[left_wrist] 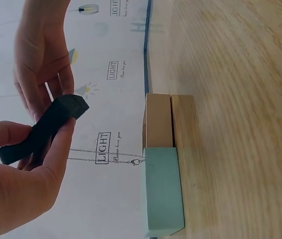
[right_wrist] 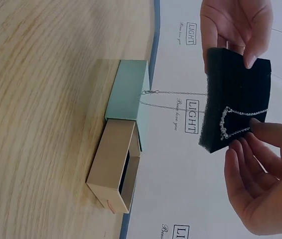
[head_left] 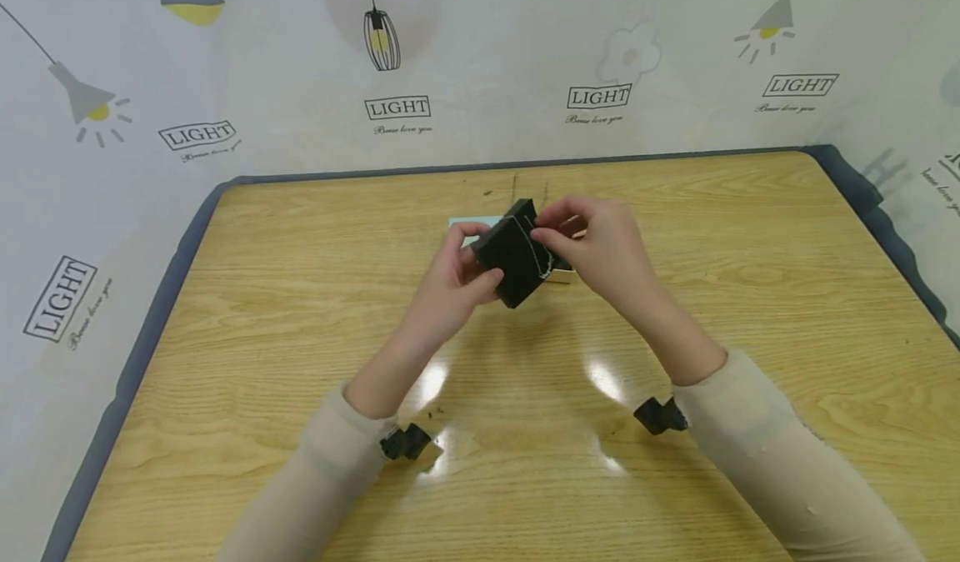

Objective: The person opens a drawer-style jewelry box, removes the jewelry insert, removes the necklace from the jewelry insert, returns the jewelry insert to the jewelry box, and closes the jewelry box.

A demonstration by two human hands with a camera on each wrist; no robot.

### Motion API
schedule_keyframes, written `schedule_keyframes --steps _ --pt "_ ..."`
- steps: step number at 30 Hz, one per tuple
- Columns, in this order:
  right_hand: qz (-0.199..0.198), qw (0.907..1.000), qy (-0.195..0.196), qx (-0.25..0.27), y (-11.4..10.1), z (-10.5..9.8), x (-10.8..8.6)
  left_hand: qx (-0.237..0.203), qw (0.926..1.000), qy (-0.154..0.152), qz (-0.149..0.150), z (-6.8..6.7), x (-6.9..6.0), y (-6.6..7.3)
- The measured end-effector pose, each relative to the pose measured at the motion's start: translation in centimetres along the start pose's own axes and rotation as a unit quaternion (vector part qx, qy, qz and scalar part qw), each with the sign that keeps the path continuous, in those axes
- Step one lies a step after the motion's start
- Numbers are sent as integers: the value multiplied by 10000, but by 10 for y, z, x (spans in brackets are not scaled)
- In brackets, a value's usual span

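Observation:
My left hand (head_left: 447,291) grips a black foam jewellery pad (head_left: 513,266) by its left side, tilted above the table, with the thumb on its face. A fine silver necklace (right_wrist: 224,124) lies over the pad's face, its beaded part near one edge. Two strands of its chain hang free beneath the pad, and the clasp (left_wrist: 135,162) dangles by the mint-green box lid (left_wrist: 163,194). With thumb and fingers my right hand (head_left: 603,249) pinches the pad's other edge, where the chain runs. Whether those fingers also hold the chain, I cannot tell.
Behind the hands, the mint-green lid stands on the wooden table (head_left: 262,337) against an open beige box (right_wrist: 112,154) with a dark inside. A patterned wall (head_left: 510,62) rises past the table's grey far edge. Each sleeve cuff has a small black device.

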State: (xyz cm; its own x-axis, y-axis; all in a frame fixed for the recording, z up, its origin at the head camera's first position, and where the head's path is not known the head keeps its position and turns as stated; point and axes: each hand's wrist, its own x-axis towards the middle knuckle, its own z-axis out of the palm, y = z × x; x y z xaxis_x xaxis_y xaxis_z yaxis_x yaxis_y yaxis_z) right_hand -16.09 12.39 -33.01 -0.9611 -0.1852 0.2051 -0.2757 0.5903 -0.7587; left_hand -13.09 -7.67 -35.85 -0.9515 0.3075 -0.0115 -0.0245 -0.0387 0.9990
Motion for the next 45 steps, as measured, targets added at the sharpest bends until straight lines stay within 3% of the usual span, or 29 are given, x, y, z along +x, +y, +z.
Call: schedule_keyframes --steps 10,18,30,45 --pt "-496 9979 357 -204 -1 6 -1 941 9944 55 469 4 -2 0" --pt "-339 9983 195 -434 -2 7 -2 1171 9916 40 540 6 -4 -2" --pt "32 9992 -72 382 6 5 2 1413 9891 29 402 6 -4 -2" --pt "312 9944 -215 986 9 3 6 1730 9840 9 414 7 -6 -6"
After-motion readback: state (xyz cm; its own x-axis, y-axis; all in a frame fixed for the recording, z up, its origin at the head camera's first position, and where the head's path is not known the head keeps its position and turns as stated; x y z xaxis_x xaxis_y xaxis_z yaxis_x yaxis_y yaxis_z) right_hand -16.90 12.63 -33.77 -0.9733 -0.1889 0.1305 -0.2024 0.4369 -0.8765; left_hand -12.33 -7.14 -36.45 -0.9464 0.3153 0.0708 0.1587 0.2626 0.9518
